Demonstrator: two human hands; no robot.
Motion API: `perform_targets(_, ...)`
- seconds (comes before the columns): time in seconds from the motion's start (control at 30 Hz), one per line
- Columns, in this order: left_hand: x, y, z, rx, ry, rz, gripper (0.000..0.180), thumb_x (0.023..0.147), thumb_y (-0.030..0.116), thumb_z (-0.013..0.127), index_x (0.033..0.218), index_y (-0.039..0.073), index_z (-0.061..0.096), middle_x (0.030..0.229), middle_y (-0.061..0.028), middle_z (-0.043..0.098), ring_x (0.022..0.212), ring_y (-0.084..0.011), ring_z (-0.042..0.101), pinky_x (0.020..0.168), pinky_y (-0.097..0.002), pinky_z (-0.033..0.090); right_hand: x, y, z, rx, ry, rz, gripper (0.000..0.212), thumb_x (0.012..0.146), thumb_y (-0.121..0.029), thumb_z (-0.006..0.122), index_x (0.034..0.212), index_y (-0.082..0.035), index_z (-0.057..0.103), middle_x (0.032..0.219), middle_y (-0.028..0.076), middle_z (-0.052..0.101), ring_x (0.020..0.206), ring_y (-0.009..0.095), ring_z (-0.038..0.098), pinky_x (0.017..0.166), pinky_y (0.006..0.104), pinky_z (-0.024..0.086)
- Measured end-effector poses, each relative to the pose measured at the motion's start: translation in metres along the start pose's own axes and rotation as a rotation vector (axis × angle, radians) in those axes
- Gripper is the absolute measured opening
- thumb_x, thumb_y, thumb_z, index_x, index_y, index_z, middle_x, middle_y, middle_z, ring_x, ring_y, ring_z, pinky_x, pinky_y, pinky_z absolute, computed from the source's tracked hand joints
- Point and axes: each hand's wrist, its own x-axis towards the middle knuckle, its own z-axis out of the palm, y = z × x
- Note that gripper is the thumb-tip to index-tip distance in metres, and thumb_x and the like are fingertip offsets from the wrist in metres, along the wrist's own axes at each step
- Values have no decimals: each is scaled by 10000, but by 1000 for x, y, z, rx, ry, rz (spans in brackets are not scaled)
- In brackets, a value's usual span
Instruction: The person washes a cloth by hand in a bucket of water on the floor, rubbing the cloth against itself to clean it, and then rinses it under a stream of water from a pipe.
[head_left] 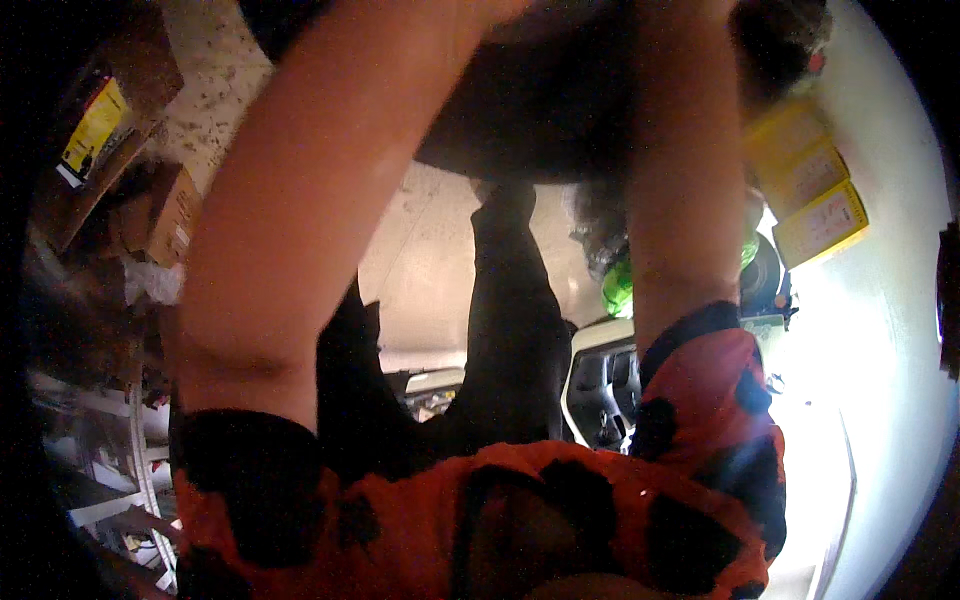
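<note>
Both my forearms stretch up and away past the top edge of the head view. My left hand and my right hand lie beyond that edge, so their fingers do not show. Between the forearms hangs or stands a large dark thing [540,130] with a rounded lower edge. It is too dark to name, and its top is cut off. Whether my hands touch it cannot be seen. Below it show my dark-trousered legs [510,300] on a pale floor [420,240].
Yellow boxes [825,225] stand by the pale wall [890,340] at right. A bright green bag [618,287] lies near my right forearm. On the left are a cardboard box [170,215], a yellow-and-black package [93,128] and a metal shelf [138,440].
</note>
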Motion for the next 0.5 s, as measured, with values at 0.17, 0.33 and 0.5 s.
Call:
perform_targets(0.17,-29,47,-29,-119,-142,-377,557,859,341,518,1254,-24,378,1119,-196,511,882,-218,564,748,-329,476,5,-3,-12,-251,-17,527,388,907,-328,448,1071,16,523,1010,138,555,866,239,531,733,351,426)
perform_targets(0.33,-92,69,-39,-298,101,-435,505,801,102,576,1252,27,361,1236,-177,420,1089,-265,504,861,-376,445,-3,97,-37,-1810,-658,-501,336,857,-113,497,1179,-21,472,1119,185,519,993,317,524,808,375,447)
perform_targets(0.5,-132,51,-40,-319,35,-264,621,820,161,595,1311,28,239,1330,-156,327,1111,-295,483,885,-391,414,6,144,-74,-1597,-731,-54,446,786,-157,601,1202,-54,475,1171,169,493,1073,285,481,864,385,428)
